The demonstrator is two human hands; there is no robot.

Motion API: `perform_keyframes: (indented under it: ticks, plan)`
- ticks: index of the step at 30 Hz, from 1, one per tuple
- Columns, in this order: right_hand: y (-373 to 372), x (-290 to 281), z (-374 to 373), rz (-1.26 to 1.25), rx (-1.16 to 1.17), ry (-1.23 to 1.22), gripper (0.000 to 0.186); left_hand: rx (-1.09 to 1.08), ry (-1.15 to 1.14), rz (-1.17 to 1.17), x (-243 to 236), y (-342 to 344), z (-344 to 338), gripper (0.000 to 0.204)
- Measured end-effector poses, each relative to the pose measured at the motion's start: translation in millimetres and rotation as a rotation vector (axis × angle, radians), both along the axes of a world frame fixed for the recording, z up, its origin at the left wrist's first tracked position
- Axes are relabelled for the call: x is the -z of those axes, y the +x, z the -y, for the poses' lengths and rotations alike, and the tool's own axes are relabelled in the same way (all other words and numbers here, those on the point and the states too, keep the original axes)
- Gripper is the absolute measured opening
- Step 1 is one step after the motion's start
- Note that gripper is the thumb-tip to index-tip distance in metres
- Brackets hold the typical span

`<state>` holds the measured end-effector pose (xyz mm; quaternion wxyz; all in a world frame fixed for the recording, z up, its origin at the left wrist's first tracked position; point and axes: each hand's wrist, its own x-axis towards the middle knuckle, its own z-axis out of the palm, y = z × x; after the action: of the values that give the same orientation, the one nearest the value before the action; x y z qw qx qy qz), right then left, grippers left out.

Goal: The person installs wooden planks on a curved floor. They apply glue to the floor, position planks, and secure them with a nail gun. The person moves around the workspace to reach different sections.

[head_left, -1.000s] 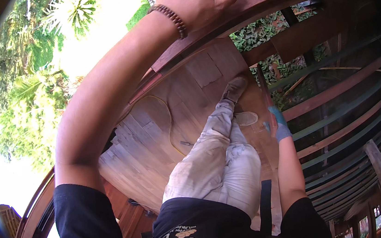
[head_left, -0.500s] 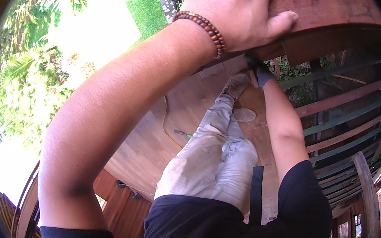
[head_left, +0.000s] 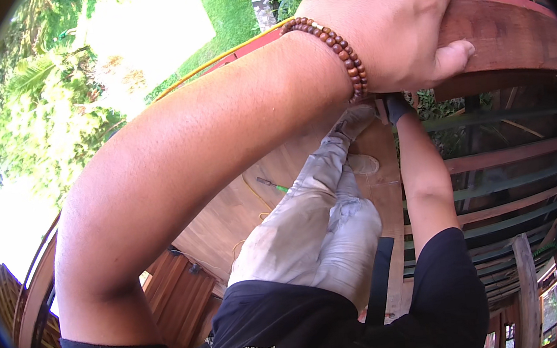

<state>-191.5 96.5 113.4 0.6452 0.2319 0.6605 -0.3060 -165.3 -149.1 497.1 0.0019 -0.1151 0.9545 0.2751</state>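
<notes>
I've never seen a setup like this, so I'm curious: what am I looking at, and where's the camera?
There's no robot here, just a person. A camera worn on their head looks down; its wide fisheye lens bends straight edges. The bare left hand lies over a reddish wooden beam. The right hand, covered in something dark, is mostly hidden near the beam, so I can't tell what it holds. A tool with a green part lies on the wooden floor.

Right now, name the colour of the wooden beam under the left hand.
The wooden beam is reddish brown, clearest in the head view.
</notes>
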Motion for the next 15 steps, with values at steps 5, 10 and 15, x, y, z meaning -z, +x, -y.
perform_keyframes:
  ticks: [5, 10, 15]
  plan:
    - [-6.0, -15.5, -65.7, 0.064, 0.140, -0.013, 0.062, -0.025, -0.013, -0.028, 3.3, -9.4, -7.7, 0.052]
    - [71.6, -48.4, -207.3, 0.086, 0.578, -0.063, 0.070, -0.085, -0.103, 0.211, 2.6, -20.0, -23.8, 0.063]
    - [172.6, -140.7, -330.9, 0.046, 0.703, 0.192, 0.068, -0.019, -0.180, 0.117, 19.1, -25.0, -26.7, 0.057]
